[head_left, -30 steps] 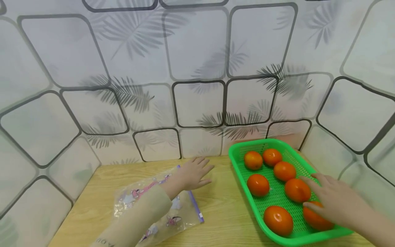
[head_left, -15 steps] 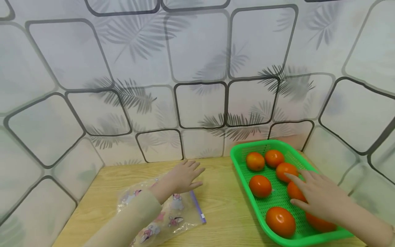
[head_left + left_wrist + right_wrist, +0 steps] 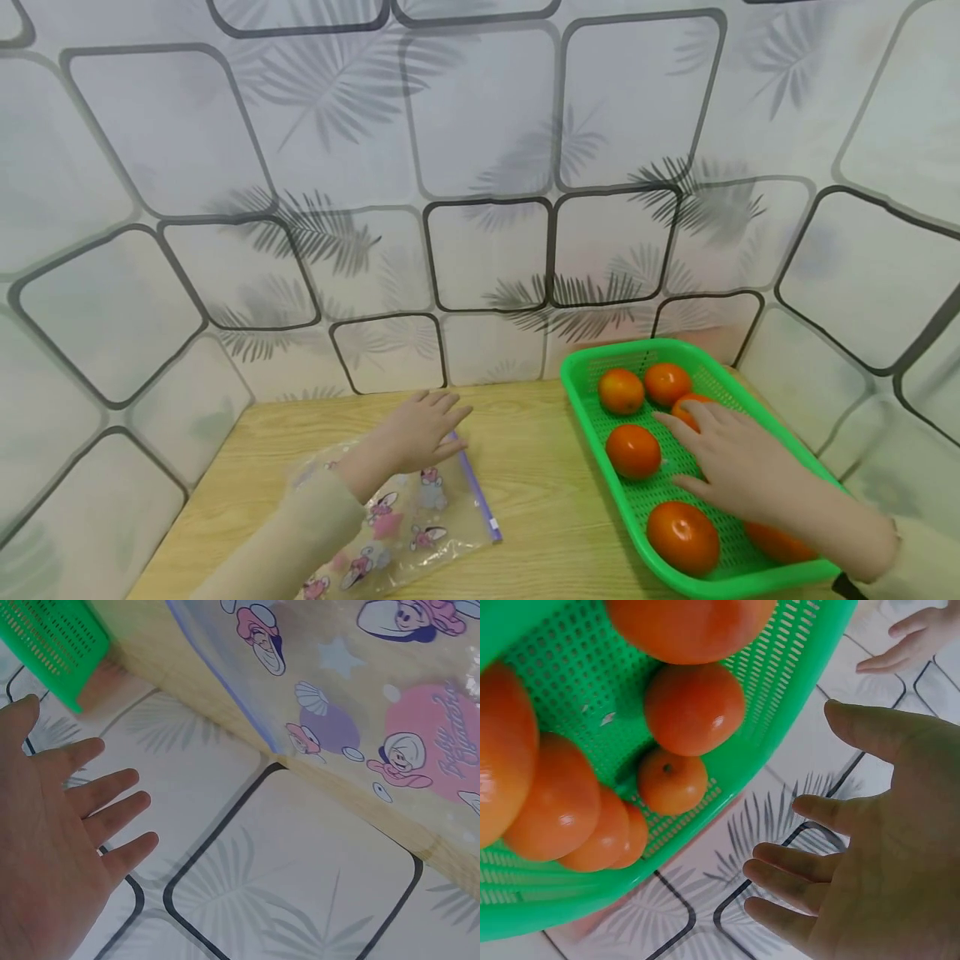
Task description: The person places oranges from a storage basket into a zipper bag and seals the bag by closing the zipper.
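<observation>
Sitting loose in the green basket (image 3: 757, 581), the glossy orange fruits (image 3: 682, 539) take centre stage over at the right side of the table (image 3: 540, 467), seven of them showing from the right wrist! And right above them, here's the right hand (image 3: 738, 462), palm down over the basket and covering part of the fruit, its fingers (image 3: 795, 862) spread and relaxed, gripping nothing. The wrist view has that palm clear of the rim, the fruit well apart from the fingertips.

Across to the left, and there's the clear plastic bag (image 3: 420, 542), lying flat on the wood-grain top, all pink cartoon figures and pale stars, with a purple zip strip (image 3: 476, 492) along the edge facing the basket. Over it hangs the left hand (image 3: 423, 429), near that strip, fingers fanned apart and holding nothing; from its own wrist, it shows apart from the bag.

Pale sleeves (image 3: 300, 525) on both arms, and behind it all, a wall covering (image 3: 487, 250) of rounded dark-edged squares and grey palm fronds!
</observation>
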{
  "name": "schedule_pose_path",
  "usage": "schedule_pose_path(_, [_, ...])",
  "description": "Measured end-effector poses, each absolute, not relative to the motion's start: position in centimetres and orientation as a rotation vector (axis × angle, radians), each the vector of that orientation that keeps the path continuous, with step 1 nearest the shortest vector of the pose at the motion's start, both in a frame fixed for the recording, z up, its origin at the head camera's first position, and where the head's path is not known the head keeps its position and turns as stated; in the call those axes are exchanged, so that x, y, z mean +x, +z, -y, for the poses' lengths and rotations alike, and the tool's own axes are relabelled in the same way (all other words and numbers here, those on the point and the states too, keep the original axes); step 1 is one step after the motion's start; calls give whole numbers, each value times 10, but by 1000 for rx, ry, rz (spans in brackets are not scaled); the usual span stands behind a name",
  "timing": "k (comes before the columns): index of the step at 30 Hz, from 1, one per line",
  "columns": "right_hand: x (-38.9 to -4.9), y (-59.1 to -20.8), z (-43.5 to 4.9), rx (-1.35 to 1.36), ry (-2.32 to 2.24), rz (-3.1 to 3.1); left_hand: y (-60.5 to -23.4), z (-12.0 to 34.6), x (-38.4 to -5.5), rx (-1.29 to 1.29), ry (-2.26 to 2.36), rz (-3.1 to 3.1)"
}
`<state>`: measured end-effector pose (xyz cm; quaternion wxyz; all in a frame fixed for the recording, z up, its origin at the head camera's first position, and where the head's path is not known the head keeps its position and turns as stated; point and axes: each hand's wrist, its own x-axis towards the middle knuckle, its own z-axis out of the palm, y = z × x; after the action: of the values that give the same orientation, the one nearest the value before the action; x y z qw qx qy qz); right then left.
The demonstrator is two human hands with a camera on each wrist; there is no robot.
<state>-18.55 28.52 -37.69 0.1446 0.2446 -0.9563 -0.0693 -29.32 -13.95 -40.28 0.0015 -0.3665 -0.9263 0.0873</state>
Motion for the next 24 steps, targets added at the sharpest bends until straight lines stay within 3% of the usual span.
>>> schedule_pose_path(24, [-202, -363, -240, 792, -206, 2751, -410, 179, -277, -1086, 144, 2930])
